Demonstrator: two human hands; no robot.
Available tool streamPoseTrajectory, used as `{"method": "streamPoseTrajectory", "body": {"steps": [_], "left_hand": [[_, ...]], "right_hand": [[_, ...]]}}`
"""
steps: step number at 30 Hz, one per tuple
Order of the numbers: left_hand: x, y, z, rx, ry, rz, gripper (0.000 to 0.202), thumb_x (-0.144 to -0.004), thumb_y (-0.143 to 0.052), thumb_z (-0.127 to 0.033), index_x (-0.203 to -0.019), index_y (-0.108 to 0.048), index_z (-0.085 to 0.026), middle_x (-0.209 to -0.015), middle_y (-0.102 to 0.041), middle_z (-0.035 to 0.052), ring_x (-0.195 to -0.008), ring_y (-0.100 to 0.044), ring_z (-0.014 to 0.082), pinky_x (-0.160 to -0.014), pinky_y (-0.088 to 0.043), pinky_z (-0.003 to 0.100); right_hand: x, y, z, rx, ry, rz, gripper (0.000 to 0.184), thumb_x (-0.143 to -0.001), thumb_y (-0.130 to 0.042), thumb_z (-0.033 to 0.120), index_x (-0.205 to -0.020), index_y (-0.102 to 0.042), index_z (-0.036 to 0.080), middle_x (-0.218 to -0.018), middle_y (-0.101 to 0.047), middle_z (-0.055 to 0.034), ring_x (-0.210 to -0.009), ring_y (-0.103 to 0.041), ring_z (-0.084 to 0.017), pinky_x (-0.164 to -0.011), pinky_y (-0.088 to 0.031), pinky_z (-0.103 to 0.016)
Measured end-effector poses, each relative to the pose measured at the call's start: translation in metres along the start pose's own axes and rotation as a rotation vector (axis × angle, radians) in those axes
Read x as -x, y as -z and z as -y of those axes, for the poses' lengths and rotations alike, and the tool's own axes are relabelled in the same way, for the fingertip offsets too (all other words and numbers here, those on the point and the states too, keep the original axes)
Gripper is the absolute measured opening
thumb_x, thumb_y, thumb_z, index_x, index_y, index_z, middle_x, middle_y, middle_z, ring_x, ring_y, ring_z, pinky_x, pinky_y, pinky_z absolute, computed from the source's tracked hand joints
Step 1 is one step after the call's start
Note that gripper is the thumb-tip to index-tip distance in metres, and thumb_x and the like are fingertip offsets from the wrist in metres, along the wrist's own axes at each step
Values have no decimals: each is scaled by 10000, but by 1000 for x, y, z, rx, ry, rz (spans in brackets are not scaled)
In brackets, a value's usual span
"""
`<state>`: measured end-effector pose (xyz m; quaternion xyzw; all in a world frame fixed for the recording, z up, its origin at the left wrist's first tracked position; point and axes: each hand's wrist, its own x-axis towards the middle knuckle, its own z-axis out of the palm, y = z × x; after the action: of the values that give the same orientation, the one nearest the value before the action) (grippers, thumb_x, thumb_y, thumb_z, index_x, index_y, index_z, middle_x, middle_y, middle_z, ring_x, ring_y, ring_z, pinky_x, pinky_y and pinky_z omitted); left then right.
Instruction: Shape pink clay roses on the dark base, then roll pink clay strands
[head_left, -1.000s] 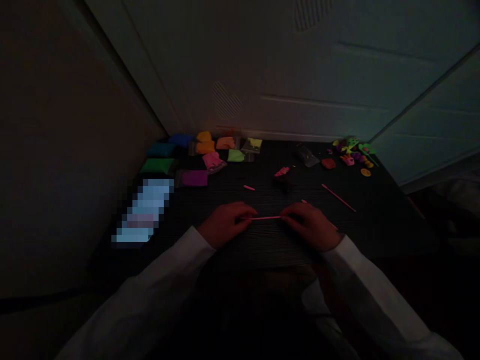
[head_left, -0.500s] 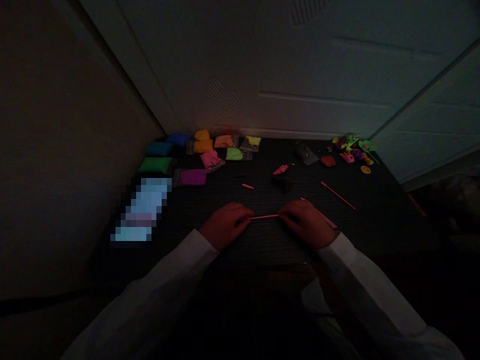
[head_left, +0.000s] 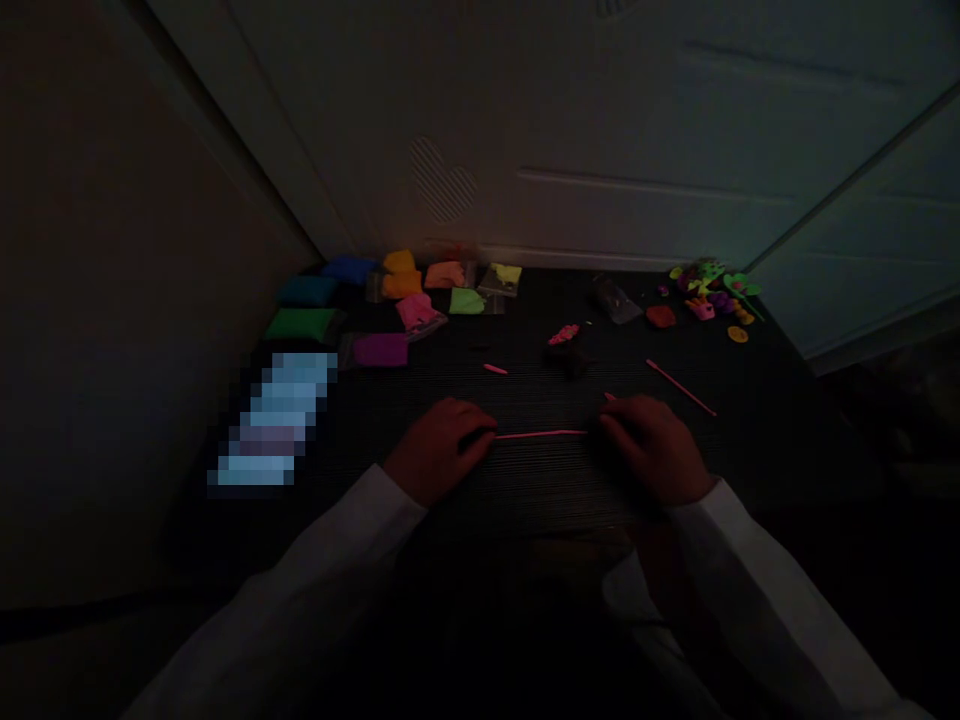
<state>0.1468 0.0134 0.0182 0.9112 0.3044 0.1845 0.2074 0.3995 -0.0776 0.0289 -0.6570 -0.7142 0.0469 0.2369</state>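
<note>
we have a pink strand (head_left: 541,434) at the middle of a dark table (head_left: 525,490)

our left hand (head_left: 439,452) pinches the strand's left end between thumb and fingers. our right hand (head_left: 658,450) is just beside the other end, with a small gap between them; its fingers curl down, and we cannot tell whether they grip anything. a pink tip (head_left: 610,397) shows at its far side.

beyond the strand we see a pink piece (head_left: 495,369) and a dark lump (head_left: 574,360), with pink bits (head_left: 564,334) behind it. to the right lie a pink stick (head_left: 681,387), a red lump (head_left: 661,317), a clear bag (head_left: 616,299), a yellow disc (head_left: 738,334) and a bright pile (head_left: 705,285).

along the back left we count 3 cool colours: a green bag (head_left: 302,324), a teal bag (head_left: 307,291) and a blue bag (head_left: 349,269). a purple bag (head_left: 381,350) lies nearer us. a lit screen (head_left: 274,420), its content blurred, lies left of our left hand.
</note>
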Motion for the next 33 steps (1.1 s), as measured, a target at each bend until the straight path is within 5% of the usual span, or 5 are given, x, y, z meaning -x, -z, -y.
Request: {"method": "streamPoseTrajectory", "body": {"steps": [12,17,22,28,33], "left_hand": [[0,-13,6,-101,-59,-74,191,-778,-462,-270,-892,-594,-191,-857,-585,39,-819,-495,154,-755,-400,327],[2,-12,2,-164,-60,-85,194,-777,-458,-266,-897,-595,-198,-858,-584,41,-824,-493,163,-743,-387,333],[-3,-9,-1,-281,14,-111,186,-782,-440,-288,-811,-589,-181,-799,-581,44,-766,-490,174,-693,-373,338],[-13,-7,8,-357,46,-108,213,-792,-416,-315,-774,-571,-170,-771,-577,48,-750,-495,179,-688,-362,345],[-10,-4,12,-318,32,-120,199,-786,-426,-315,-813,-575,-186,-815,-585,45,-779,-499,181,-699,-361,349]], "right_hand": [[16,5,-41,153,-154,-140,242,-764,-493,321,-930,-582,169,-898,-575,-67,-846,-521,-173,-765,-404,-318],[24,6,-22,205,-106,-149,211,-763,-498,316,-907,-581,186,-871,-563,-58,-820,-497,-177,-738,-375,-327],[-9,-10,4,191,-27,-172,217,-793,-452,329,-661,-509,166,-642,-527,-22,-652,-469,-138,-645,-326,-287],[-40,-24,-3,260,150,-55,255,-813,-417,349,-664,-516,168,-637,-541,-9,-630,-465,-125,-677,-290,-290],[-23,-10,-8,255,52,-122,179,-800,-439,302,-778,-557,169,-702,-565,-36,-701,-482,-157,-677,-297,-305]]}}
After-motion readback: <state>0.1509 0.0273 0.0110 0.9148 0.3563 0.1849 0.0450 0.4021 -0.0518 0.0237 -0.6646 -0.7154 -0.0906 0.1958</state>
